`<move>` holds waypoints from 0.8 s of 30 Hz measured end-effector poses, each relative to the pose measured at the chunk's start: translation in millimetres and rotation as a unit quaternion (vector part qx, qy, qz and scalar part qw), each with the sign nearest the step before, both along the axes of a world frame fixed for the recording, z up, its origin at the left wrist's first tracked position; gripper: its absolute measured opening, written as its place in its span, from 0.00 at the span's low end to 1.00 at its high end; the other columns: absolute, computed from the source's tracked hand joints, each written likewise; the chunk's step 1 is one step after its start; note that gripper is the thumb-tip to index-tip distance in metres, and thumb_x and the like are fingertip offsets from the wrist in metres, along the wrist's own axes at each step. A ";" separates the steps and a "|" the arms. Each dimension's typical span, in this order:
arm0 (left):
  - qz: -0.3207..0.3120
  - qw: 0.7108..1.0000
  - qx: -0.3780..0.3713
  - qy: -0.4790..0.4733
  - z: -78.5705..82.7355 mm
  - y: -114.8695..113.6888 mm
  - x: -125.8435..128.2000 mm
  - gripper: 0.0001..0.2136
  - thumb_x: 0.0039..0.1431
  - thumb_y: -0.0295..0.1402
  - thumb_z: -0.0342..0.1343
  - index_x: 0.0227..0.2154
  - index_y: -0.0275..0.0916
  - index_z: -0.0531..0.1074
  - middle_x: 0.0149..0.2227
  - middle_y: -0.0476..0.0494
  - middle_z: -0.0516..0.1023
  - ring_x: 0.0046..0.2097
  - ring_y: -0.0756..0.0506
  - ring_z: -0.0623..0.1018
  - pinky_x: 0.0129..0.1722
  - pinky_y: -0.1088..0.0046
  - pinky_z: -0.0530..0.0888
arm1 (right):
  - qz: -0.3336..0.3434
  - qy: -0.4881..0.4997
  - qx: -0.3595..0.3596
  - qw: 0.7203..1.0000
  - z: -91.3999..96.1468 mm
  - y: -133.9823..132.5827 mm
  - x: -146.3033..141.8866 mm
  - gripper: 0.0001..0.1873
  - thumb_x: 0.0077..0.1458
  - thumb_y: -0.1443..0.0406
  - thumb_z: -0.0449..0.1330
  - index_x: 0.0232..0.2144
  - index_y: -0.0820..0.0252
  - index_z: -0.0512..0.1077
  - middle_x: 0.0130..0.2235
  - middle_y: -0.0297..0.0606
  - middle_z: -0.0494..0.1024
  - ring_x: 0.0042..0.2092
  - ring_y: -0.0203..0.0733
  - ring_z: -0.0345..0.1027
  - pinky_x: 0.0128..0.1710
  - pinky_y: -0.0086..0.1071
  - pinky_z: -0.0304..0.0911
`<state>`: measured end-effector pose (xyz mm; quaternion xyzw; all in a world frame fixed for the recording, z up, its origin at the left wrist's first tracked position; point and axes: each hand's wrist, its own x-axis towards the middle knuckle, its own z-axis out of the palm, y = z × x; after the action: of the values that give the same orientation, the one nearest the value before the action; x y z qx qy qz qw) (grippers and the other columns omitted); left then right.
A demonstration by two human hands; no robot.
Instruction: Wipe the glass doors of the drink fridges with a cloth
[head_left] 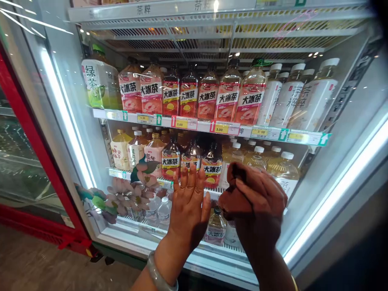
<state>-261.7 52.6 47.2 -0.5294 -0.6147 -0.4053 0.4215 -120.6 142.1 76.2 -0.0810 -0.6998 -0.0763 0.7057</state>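
My left hand (188, 206), a grey bangle at its wrist, is raised with fingers stretched out and palm toward the glass door of a drinks cooler. It appears to rest on the glass, in front of the iced tea bottles (171, 159) on the middle shelf. To its right, my right hand (262, 202) is closed around a crumpled reddish-brown cloth (235, 204), held up at the door. The cloth's folds are partly in shadow, and my fingers cover some of it. A flower decal (130, 194) decorates the glass left of my hands.
Behind the glass, peach and lemon tea bottles (227, 99) line the upper shelf, with price tags (221, 127) along its edge. White-capped bottles (315, 97) stand at the right. Small water bottles (164, 210) sit lower down. A red-framed cooler (45, 161) adjoins on the left.
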 end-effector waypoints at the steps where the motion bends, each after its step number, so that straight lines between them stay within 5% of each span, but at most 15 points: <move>1: -0.005 1.000 0.000 0.001 1.9 1.9 2.1 0.37 0.68 0.24 0.50 0.76 0.39 0.40 0.78 0.39 0.39 0.78 0.41 0.44 0.77 0.56 0.40 | -0.002 0.003 -0.005 1.000 1.0 0.0 0.6 0.15 0.61 0.63 0.65 0.51 0.53 0.76 0.61 0.44 0.74 0.65 0.57 0.67 0.66 0.61 0.62; 7: -0.027 0.999 0.029 -0.024 18.7 16.9 9.8 0.36 0.71 0.28 0.49 0.76 0.42 0.39 0.77 0.41 0.41 0.78 0.43 0.41 0.77 0.55 0.40 | 0.022 -0.059 0.023 0.998 -6.1 -3.8 -6.5 0.15 0.62 0.68 0.62 0.50 0.49 0.76 0.62 0.39 0.73 0.67 0.51 0.64 0.66 0.54 0.66; 11: -0.037 0.997 0.053 -0.045 27.6 29.1 25.4 0.34 0.71 0.25 0.47 0.75 0.43 0.42 0.78 0.44 0.41 0.78 0.43 0.41 0.77 0.56 0.39 | -0.022 -0.014 -0.010 1.000 6.0 10.0 17.3 0.13 0.63 0.64 0.62 0.50 0.51 0.77 0.61 0.42 0.73 0.66 0.56 0.65 0.64 0.59 0.64; 16: -0.041 0.999 0.021 -0.010 25.6 41.9 43.8 0.36 0.70 0.25 0.50 0.75 0.40 0.42 0.77 0.42 0.40 0.78 0.41 0.41 0.76 0.52 0.36 | -0.038 0.030 -0.037 0.998 17.5 17.1 39.1 0.16 0.61 0.65 0.61 0.52 0.55 0.76 0.59 0.48 0.75 0.62 0.58 0.70 0.61 0.63 0.65; 24: -0.039 0.999 0.032 0.009 23.8 54.7 50.2 0.35 0.70 0.27 0.50 0.75 0.40 0.42 0.77 0.43 0.40 0.78 0.43 0.40 0.77 0.54 0.35 | -0.040 -0.020 -0.005 0.999 10.2 23.9 51.6 0.14 0.62 0.65 0.63 0.50 0.51 0.77 0.59 0.42 0.76 0.64 0.56 0.67 0.64 0.60 0.65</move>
<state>-211.6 107.3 71.0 -0.5429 -0.5763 -0.4359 0.4279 -68.9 166.0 86.4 -0.1113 -0.7103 -0.1024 0.6874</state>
